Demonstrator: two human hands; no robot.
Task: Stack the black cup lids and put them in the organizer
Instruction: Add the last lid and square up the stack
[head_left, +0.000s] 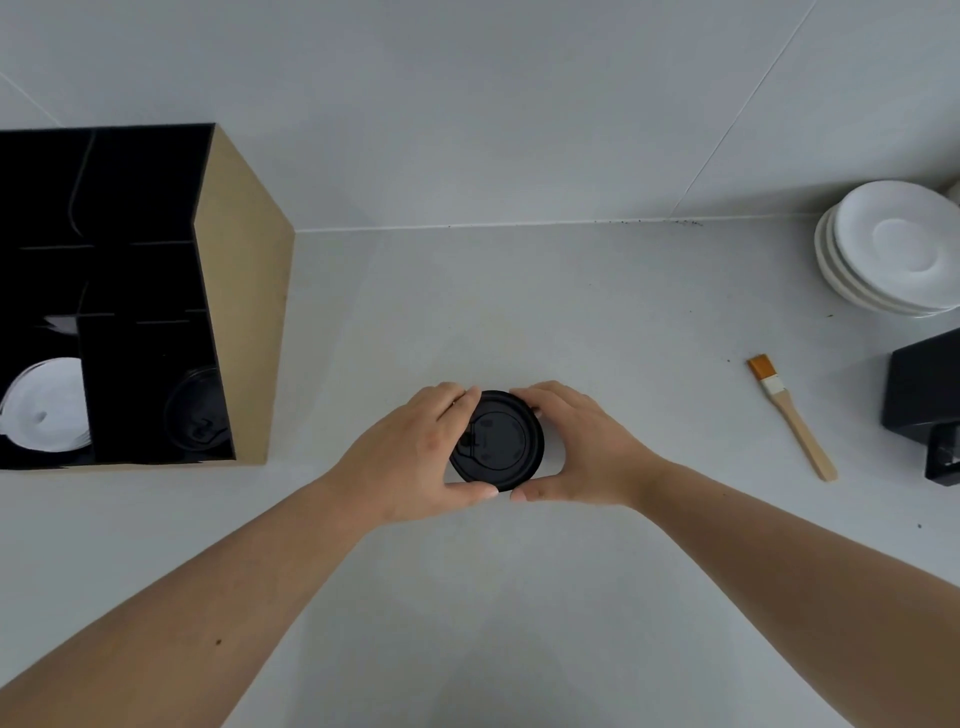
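Black cup lids (497, 441) gripped between left hand (415, 457), right hand (582, 447), on counter (571, 312)

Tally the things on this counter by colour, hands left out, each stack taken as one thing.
Black: 4 - stack of black plastic cup lids, black organizer box, black lids inside it, black boxy appliance
White: 2 - stack of white saucers, white lids in the organizer
Wood and orange: 1 - wooden-handled brush
Total: 7
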